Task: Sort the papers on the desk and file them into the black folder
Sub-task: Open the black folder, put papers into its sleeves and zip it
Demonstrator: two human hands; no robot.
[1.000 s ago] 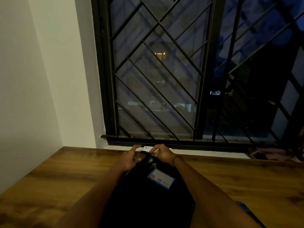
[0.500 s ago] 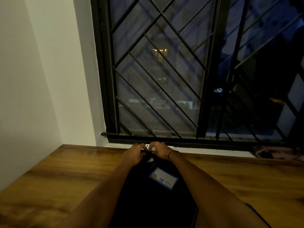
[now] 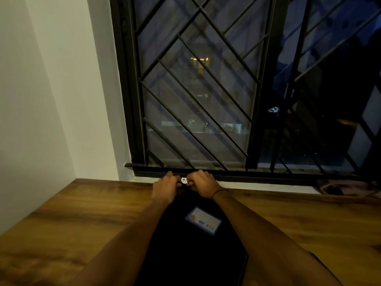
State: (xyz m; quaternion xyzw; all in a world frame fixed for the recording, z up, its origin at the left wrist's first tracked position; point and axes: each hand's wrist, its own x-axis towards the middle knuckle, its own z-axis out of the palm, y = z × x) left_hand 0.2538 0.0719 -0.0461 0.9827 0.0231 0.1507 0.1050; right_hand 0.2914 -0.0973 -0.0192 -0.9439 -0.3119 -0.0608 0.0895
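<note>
A black folder (image 3: pixel 191 250) lies on the wooden desk (image 3: pixel 78 219) between my forearms, with a blue-edged label (image 3: pixel 203 220) on its cover. At its far end, close to the window sill, my left hand (image 3: pixel 165 187) and my right hand (image 3: pixel 203 185) meet with fingers curled around the folder's top edge. A small white bit (image 3: pixel 184 180) shows between the fingertips; I cannot tell what it is. No loose papers are visible.
A barred window (image 3: pixel 206 100) rises right behind the desk, with a white wall (image 3: pixel 41 100) to the left. Some pinkish cloth (image 3: pixel 348 187) lies on the sill at the far right. A dark object's edge (image 3: pixel 321 263) shows at the lower right.
Both hands closed from spread fingers into curled grips at the folder's far edge and drew together. The camera tilted slightly; the folder stayed where it was.
</note>
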